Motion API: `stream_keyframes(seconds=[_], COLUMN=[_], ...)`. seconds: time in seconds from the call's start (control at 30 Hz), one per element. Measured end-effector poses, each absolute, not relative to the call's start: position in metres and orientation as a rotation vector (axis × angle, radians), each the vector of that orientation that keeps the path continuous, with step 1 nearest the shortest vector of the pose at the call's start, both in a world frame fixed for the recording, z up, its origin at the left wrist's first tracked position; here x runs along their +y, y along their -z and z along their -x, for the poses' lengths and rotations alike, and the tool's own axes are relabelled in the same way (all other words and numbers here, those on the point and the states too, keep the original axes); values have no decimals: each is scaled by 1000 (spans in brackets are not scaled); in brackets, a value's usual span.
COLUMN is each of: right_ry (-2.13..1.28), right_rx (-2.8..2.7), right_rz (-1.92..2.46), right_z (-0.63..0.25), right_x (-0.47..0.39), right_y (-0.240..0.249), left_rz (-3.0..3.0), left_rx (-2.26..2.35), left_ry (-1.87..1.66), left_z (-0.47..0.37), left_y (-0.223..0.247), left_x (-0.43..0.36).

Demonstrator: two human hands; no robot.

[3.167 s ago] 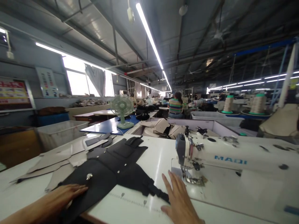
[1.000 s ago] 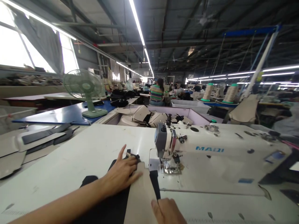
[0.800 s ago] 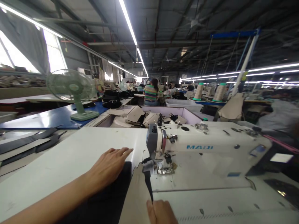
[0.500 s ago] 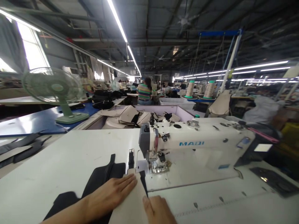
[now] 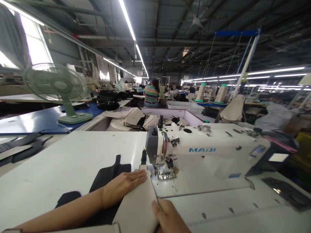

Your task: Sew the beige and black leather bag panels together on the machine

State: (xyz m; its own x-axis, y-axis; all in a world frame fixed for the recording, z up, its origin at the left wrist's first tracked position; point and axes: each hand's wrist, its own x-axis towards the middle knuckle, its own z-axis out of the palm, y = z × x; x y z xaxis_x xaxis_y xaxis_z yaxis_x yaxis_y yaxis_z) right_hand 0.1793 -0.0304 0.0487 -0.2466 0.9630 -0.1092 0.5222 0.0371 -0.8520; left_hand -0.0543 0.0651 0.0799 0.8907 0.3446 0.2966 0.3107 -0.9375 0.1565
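A beige panel with dark edging (image 5: 139, 204) lies on the white sewing table, its narrow top beside the needle area of the white sewing machine (image 5: 206, 145). My left hand (image 5: 127, 184) rests flat on the panel's upper part, fingers stretched toward the presser foot (image 5: 167, 174). Thumb and fingers of my right hand (image 5: 167, 215) pinch the panel's right edge. A black strap with a metal buckle (image 5: 143, 157) extends beyond the panel's top. Black pieces (image 5: 104, 179) lie under and beside my left forearm.
Behind the table is a bin (image 5: 191, 119) of beige and black pieces. A green fan (image 5: 70, 113) stands on a blue surface at left. Thread cones (image 5: 200, 93) stand behind the machine. Farther back, a person in a striped top (image 5: 151, 94) is seen from behind.
The beige panel has moved up and right toward the needle area, and more of it shows. My left hand has shifted with it; the buckled strap now sits closer to the machine head.
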Motion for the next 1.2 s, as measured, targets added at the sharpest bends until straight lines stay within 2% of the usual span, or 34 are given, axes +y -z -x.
stream_keyframes(seconds=[0.07,0.2,0.27,0.43,0.7,0.97,1.2], right_ry=[-989,-154,37,31,128,183,84], right_rx=[-1908,-2058,-2137,-2230,-2411,-2387,-2422], right_rz=[1490,1440,1390,1303,1151,1191,1017], right_z=[-189,-211,-219,-224,-238,-222,-239], right_x=[-28,0,19,40,17,47,10], right_y=[-57,-70,-69,-65,-68,-55,-62], left_rz=[-2874,-2743,-2725,-2754,-2623,-2508,-2421], left_rx=[516,637,677,657,748,771,909], left_ry=[-497,-531,-540,-565,-698,-719,-653], left_z=[55,52,50,49,55,53,50], left_y=[-79,-78,-78,-78,-66,-65,-82], left_x=[64,60,57,51,54,56,53])
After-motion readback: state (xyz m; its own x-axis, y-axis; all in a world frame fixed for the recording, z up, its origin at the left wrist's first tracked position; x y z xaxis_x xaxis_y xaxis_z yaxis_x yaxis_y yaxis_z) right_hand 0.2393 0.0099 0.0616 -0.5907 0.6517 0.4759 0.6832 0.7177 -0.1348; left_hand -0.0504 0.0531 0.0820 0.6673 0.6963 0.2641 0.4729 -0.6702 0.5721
